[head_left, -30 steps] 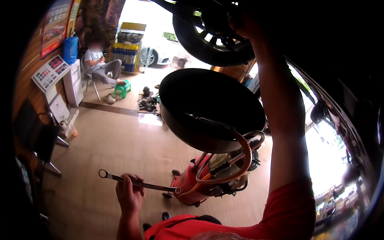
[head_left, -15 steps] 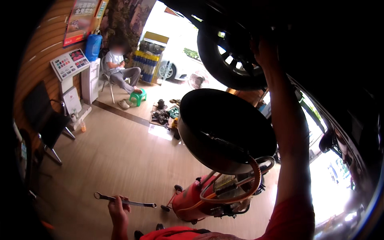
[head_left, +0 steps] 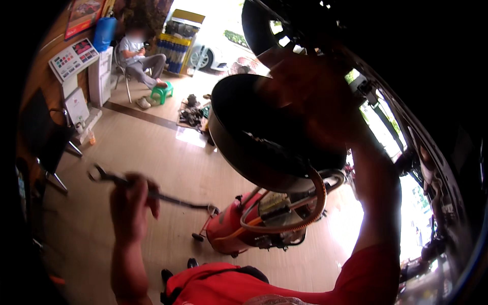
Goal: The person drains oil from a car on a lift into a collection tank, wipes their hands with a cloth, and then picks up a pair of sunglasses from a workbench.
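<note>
Wrench [head_left: 175,200] rests gripped mid-shaft in the left hand [head_left: 131,206], held aside, probably to keep it handy. Next along, a red wheeled tank [head_left: 229,229] carries its broad pan [head_left: 227,152] high, I'd guess to catch drips. The blurred right hand [head_left: 311,96] crosses the pan; its grip I can't tell. Half a second ago it reached beside the wheel [head_left: 255,29]; now it's lower, the wrench higher.

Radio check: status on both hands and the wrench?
Left hand gripping wrench by its shaft. Right hand blurred, grip unclear. Black pan partly hidden behind right hand.
</note>
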The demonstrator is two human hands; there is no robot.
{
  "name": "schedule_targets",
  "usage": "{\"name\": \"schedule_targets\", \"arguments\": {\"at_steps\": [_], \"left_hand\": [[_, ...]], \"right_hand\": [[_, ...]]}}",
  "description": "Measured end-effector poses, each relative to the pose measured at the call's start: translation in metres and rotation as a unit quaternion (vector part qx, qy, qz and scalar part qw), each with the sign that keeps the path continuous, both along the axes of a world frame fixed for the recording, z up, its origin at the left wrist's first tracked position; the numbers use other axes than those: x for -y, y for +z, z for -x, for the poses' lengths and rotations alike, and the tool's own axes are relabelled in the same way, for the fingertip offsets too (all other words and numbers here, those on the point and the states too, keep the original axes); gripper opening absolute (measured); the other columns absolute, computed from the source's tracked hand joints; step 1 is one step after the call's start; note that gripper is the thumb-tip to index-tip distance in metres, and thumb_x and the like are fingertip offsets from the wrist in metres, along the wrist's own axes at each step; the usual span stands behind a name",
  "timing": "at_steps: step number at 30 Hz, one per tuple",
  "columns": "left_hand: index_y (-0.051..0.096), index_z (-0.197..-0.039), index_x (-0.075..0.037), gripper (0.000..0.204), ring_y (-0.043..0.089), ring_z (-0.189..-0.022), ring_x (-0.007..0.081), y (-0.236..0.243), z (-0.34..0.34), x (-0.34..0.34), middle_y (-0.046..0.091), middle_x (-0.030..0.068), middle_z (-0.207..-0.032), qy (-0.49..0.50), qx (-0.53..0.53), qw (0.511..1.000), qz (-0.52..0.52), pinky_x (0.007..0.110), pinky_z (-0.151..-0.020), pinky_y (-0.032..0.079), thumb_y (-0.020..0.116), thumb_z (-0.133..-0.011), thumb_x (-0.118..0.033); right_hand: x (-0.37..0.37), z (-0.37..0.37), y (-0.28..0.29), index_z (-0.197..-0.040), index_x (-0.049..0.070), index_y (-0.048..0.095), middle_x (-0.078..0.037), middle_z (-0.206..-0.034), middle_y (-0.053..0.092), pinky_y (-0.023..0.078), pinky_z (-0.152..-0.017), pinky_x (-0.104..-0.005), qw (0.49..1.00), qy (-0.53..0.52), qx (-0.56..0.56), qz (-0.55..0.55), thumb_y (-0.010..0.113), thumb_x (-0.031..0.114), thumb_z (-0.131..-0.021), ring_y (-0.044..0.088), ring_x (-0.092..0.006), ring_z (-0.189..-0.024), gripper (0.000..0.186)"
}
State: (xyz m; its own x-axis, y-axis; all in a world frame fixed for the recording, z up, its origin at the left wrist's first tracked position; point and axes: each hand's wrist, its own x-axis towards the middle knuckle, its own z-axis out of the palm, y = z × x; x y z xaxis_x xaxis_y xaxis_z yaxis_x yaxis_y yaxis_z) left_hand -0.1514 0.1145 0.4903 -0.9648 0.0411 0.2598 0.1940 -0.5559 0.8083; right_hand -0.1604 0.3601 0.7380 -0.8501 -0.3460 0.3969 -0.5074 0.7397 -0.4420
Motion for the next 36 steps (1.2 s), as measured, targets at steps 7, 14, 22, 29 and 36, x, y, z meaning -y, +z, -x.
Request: {"name": "schedule_targets", "arguments": {"at_steps": [7, 14, 22, 29, 36], "left_hand": [[0.057, -0.105, 0.0, 0.032, 0.056, -0.059, 0.0093, 0.161, 0.014, -0.067, 0.06, 0.0052, -0.075, -0.103, -0.242, 0.965, 0.009, 0.022, -0.046, 0.042, 0.056, -0.092, -0.029], [0.049, -0.124, 0.003, 0.063, 0.056, -0.066, 0.0098, 0.098, 0.016, -0.044, 0.061, 0.0111, -0.099, -0.12, -0.187, 0.954, 0.202, 0.024, -0.058, 0.047, 0.058, -0.087, -0.047], [0.054, -0.119, 0.001, 0.038, 0.058, -0.063, 0.0125, -0.087, -0.001, -0.011, 0.061, 0.0117, -0.101, -0.155, 0.093, 0.976, 0.119, 0.027, -0.054, 0.048, 0.056, -0.092, -0.025], [0.055, -0.115, 0.002, 0.033, 0.057, -0.059, 0.0123, -0.21, -0.019, 0.034, 0.06, 0.011, -0.093, -0.14, 0.25, 0.949, 0.13, 0.026, -0.05, 0.05, 0.054, -0.092, -0.021], [0.057, -0.11, 0.001, 0.03, 0.056, -0.055, 0.0119, -0.268, -0.037, 0.066, 0.059, 0.0077, -0.087, -0.078, 0.314, 0.936, 0.138, 0.026, -0.045, 0.049, 0.053, -0.092, -0.024]], "right_hand": [[0.026, -0.05, -0.021, -0.109, 0.003, 0.053, -0.016, -0.094, 0.059, 0.054, -0.066, -0.0325, 0.971, 0.016, 0.004, -0.237, 0.059, 0.01, -0.085, 0.064, -0.0245, -0.074, 0.025], [-0.075, -0.007, 0.051, -0.132, 0.003, 0.039, -0.009, -0.075, 0.063, 0.045, -0.043, -0.025, 0.976, -0.202, -0.041, 0.068, 0.045, 0.023, -0.093, 0.056, -0.0117, -0.05, 0.044], [-0.134, 0.054, 0.139, -0.115, 0.001, 0.055, -0.004, -0.067, 0.06, 0.04, -0.041, -0.0223, 0.965, -0.255, 0.023, 0.05, 0.051, 0.022, -0.091, 0.049, -0.0088, -0.042, 0.031], [-0.12, 0.038, 0.172, -0.103, 0.001, 0.058, -0.006, -0.066, 0.06, 0.043, -0.045, -0.0226, 0.966, -0.229, 0.076, -0.094, 0.051, 0.021, -0.091, 0.052, -0.0108, -0.046, 0.023], [-0.073, 0.046, 0.101, -0.091, 0.002, 0.061, -0.01, -0.07, 0.062, 0.047, -0.052, -0.024, 0.95, -0.311, 0.005, -0.007, 0.053, 0.02, -0.09, 0.06, -0.0144, -0.058, 0.02]]}}
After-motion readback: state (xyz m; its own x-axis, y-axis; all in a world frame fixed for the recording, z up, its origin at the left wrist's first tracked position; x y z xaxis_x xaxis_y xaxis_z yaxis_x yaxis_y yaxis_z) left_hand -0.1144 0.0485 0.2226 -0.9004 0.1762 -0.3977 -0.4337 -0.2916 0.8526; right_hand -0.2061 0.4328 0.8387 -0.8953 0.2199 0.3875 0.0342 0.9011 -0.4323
